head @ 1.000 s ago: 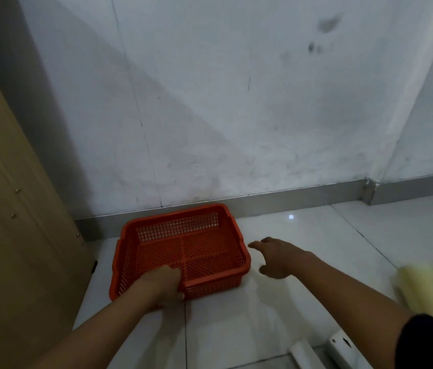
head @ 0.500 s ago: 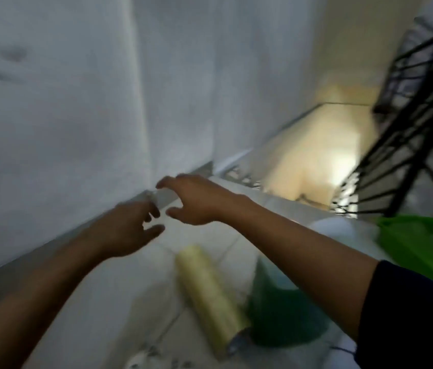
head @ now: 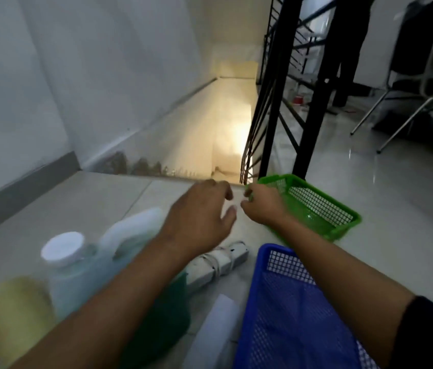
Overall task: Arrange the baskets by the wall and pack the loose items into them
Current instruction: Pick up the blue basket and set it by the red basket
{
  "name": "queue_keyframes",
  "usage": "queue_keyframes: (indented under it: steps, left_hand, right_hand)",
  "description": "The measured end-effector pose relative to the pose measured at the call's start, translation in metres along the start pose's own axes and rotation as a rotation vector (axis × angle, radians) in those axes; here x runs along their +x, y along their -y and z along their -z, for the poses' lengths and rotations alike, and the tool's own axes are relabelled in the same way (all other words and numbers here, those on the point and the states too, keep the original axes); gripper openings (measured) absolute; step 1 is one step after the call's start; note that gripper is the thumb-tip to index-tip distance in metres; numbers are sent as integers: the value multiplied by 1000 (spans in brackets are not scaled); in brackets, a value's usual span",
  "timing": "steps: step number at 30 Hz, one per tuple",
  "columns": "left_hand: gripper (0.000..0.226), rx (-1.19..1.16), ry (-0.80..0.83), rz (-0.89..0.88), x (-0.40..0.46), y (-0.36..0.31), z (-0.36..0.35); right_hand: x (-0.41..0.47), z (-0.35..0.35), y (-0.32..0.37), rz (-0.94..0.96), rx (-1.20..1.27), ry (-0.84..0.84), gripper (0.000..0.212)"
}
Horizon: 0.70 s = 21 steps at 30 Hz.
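A green mesh basket [head: 324,209] lies on the tiled floor by the stair railing. My right hand [head: 263,207] is at its near left corner, fingers curled over the rim. My left hand [head: 199,217] hovers just left of it, fingers spread, holding nothing. A blue mesh basket [head: 290,315] sits nearer to me under my right forearm. Loose items lie to the left: a white power strip [head: 218,265], a clear bottle with a white cap [head: 63,251], a white jug [head: 133,230], a yellowish roll [head: 10,315], a dark green piece [head: 162,328] and a white flat item [head: 215,328].
The floor edge drops into a lit stairwell [head: 226,134] straight ahead. A black metal railing [head: 276,102] stands behind the green basket. A chair [head: 409,83] is at the far right. The white wall with a grey skirting [head: 23,187] runs along the left.
The view swung right from the orange basket at the wall to the stair side. My left hand let go of the orange basket, and both hands moved to the green basket.
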State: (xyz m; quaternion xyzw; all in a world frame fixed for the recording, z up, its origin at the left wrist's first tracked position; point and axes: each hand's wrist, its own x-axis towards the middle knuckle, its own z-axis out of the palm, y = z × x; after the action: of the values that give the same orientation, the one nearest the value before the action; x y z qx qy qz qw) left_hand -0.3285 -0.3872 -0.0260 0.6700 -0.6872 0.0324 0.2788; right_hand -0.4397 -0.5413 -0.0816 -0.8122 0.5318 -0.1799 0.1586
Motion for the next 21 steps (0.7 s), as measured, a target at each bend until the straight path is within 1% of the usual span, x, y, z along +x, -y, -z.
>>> queue_keyframes:
  steps: [2,5,8,10,11,13,15,18,21]
  left_hand:
    - [29,-39,122,11,-3,-16,-44]
    - [33,-61,400,145,-15,-17,-109]
    - [38,-61,640,334,-36,-10,-159]
    - [40,-21,746,392,-52,-10,-181]
    - [39,-14,770,400,-58,-10,-188]
    - [31,-26,750,412,-66,-12,-197]
    - [22,-36,671,402,-67,-14,-199]
    - [17,-81,525,359,-56,-13,-192]
    - [18,-152,358,368,-39,-14,-178]
  right_hand:
    - [-11,-20,-48,-115,-34,91,33]
    - [-33,-35,-103,-227,-140,264,39]
    - [-51,-45,-140,-236,-179,388,44]
    - [-62,-52,-154,-236,-179,442,46]
    - [-66,-55,-159,-237,-182,463,44]
    - [-73,-58,-164,-245,-193,503,43]
    - [-76,-59,-167,-257,-199,529,44]
    - [-72,-54,-163,-260,-220,470,49]
    - [-63,-40,-149,-252,-236,396,51]
